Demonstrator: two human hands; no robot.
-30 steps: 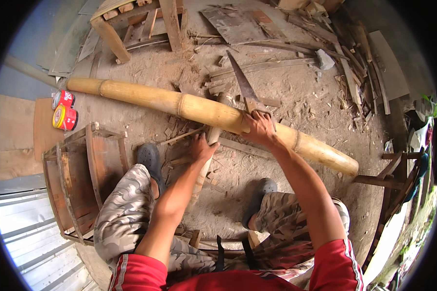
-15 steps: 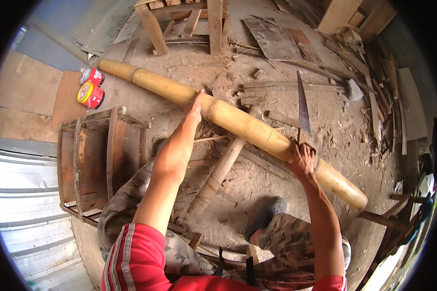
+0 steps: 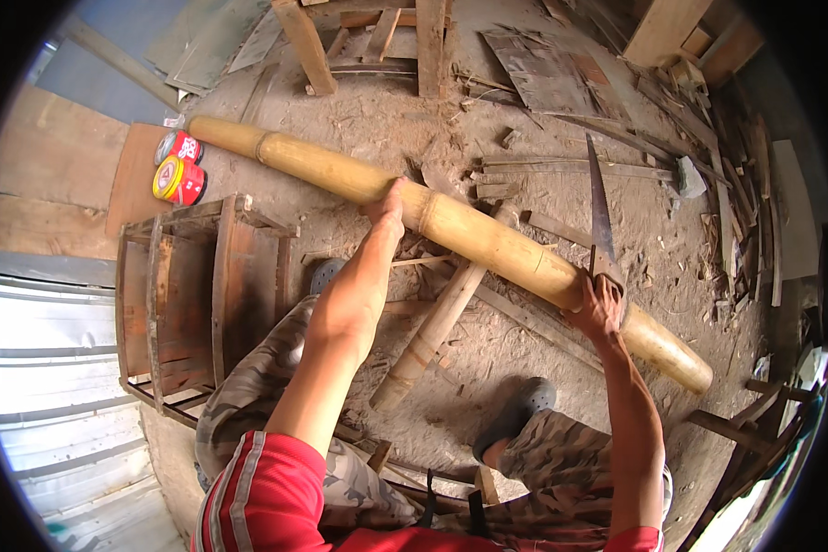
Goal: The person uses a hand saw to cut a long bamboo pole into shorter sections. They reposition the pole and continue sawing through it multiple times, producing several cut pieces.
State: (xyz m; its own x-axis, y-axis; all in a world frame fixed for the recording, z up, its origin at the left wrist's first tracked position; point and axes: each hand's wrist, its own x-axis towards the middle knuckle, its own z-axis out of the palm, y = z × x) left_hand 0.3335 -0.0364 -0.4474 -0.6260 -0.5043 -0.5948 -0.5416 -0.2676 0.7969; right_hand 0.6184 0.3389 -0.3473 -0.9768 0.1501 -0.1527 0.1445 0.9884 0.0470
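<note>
A thick yellow bamboo pole [image 3: 501, 247] slants from the far left to the near right. Beneath its middle, a thinner round pole [image 3: 432, 333] crosses it and runs toward me. My left hand [image 3: 386, 208] is closed round the bamboo near a node, thumb on top. Farther right, my right hand [image 3: 600, 308] is closed on the handle end of a handsaw [image 3: 599, 198], against the bamboo. The saw's dark tapering blade points up and away from me. My fingers partly hide the handle.
Two red cans [image 3: 177, 178] stand by the pole's far end. A wooden frame with shelves [image 3: 221, 294] is at my left. Boards and scraps [image 3: 722, 184] pile along the right wall. A wooden trestle [image 3: 430, 51] stands at the back. My shoe [image 3: 522, 409] rests below the pole.
The whole scene has shifted slightly to the right in the view. Both hands keep their places on the bamboo pole and the handsaw.
</note>
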